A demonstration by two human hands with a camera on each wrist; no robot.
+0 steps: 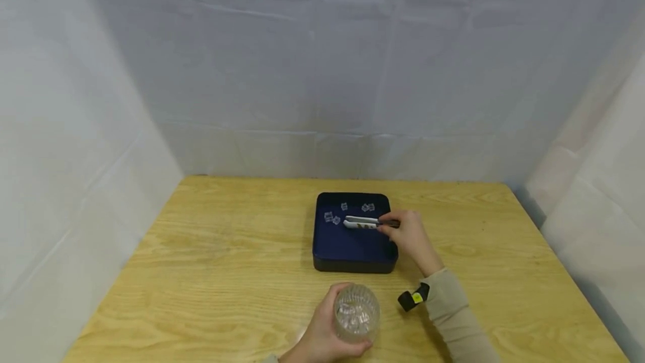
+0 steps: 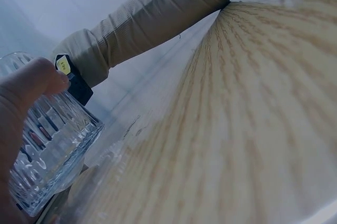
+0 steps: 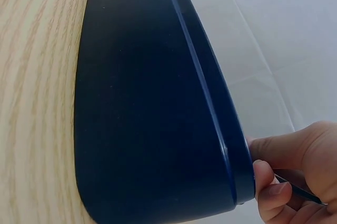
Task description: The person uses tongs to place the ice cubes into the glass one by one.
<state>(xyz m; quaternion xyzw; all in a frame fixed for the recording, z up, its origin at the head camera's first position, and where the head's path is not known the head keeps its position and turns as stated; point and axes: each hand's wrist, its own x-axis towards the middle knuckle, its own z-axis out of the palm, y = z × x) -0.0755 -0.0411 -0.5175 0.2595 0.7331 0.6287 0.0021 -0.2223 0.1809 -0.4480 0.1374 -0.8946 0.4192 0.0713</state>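
Note:
My left hand (image 1: 321, 329) is wrapped round a clear ribbed glass (image 1: 359, 308) near the front of the table, with several clear cubes inside. The thumb crosses the side of this glass (image 2: 50, 145) in the left wrist view. Over a dark blue square tray (image 1: 353, 251), my right hand (image 1: 412, 235) pinches tongs (image 1: 361, 224) with pale, patterned arms. Their tips point left, close to loose clear cubes (image 1: 330, 217) lying in the tray; whether they touch one cannot be told. In the right wrist view the tray's side wall (image 3: 152, 103) hides most of the tongs.
The tray stands on a wooden table (image 1: 227, 251), behind the glass. More clear cubes (image 1: 368, 207) lie at the tray's back. A black wrist strap (image 1: 414, 298) sits at the right sleeve (image 1: 453, 307). White sheeting (image 1: 322, 71) hangs behind the table and on both sides.

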